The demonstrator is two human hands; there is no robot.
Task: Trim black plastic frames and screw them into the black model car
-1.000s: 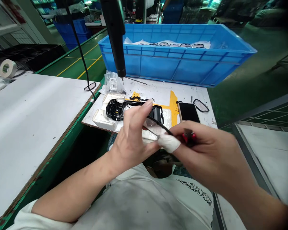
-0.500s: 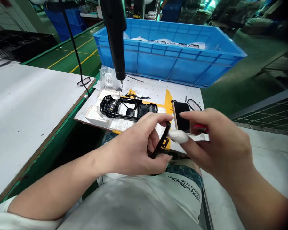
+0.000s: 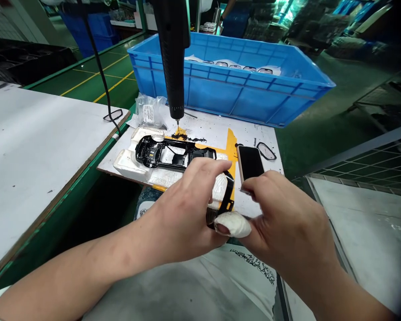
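Note:
My left hand curls round a thin, curved black plastic part, pinching it between thumb and fingers. Close on its right is my right hand, fingers folded in. A white wrapping covers this hand's thumb, which lies against the part's lower end. Whatever the folded right fingers hold is hidden. Beyond my left hand, a black toy-car body, seen from its open side, rests on white foam blocks. A phone with a dark screen lies just past my right fingers.
A black electric screwdriver hangs over small black screws scattered on the board. Behind stands a blue crate with black-rimmed clear pieces inside. A plastic bag lies left, a loose black-rimmed piece right. The screwdriver's cord hangs left.
My right hand has moved down and left, bringing its wrapped thumb against the part's lower end. The red thing seen in its fingers is now hidden. The view has shifted slightly.

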